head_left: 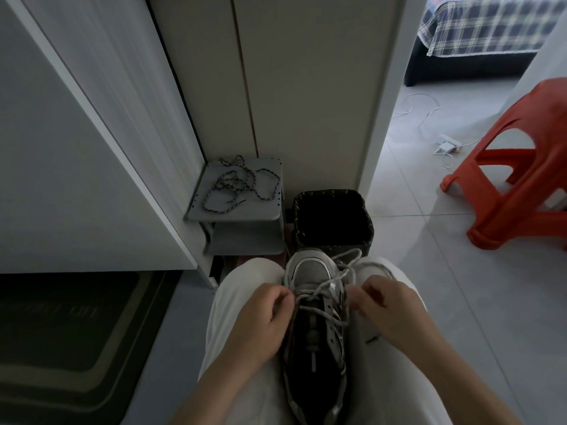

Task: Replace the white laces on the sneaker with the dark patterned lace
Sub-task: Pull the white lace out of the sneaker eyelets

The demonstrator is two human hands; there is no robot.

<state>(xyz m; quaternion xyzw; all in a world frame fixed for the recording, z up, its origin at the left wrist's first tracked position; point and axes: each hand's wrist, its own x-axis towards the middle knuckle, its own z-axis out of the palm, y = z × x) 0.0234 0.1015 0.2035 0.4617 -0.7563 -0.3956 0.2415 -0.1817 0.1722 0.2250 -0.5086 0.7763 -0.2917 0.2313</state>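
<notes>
A grey and black sneaker (316, 357) lies between my knees on my lap, toe pointing away from me. White laces (334, 286) are loose across its upper eyelets, with ends trailing over the toe to the right. My left hand (260, 320) pinches a lace at the sneaker's left side. My right hand (383, 305) pinches a lace at the right side. The dark patterned lace (236, 185) lies in a loose tangle on a small grey shelf (270, 210) ahead and to the left.
A black bin (331, 219) stands just beyond the sneaker's toe. An orange plastic stool (515, 179) is on the tiled floor to the right. A white cabinet door (92, 148) rises at left, with a dark mat (70, 348) below it. A charger cable (448, 145) lies farther off.
</notes>
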